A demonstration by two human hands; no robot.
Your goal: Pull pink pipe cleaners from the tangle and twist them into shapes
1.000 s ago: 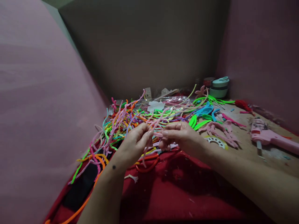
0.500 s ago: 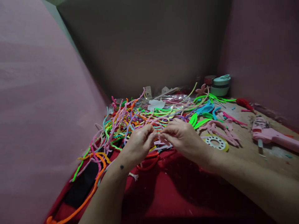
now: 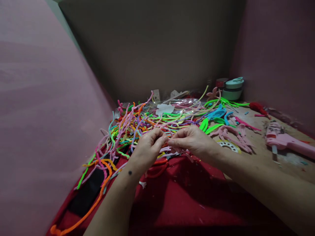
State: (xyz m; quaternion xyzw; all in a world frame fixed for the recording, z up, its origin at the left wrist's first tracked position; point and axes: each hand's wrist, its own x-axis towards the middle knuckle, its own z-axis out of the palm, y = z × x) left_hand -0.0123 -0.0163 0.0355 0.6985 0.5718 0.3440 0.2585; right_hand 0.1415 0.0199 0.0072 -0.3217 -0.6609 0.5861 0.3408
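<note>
My left hand (image 3: 149, 146) and right hand (image 3: 195, 141) pinch a thin, fuzzy pink strand (image 3: 189, 157), blurred and mostly hidden.

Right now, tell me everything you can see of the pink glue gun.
The pink glue gun lies on the brown tabletop at the right. Its body looks like plastic, with dark, fuzzy-looking marks toward the far end, a red-orange patch and a pale stick jutting toward the viewer. A pink arm runs to the picture's right edge. Nothing holds it.
</note>
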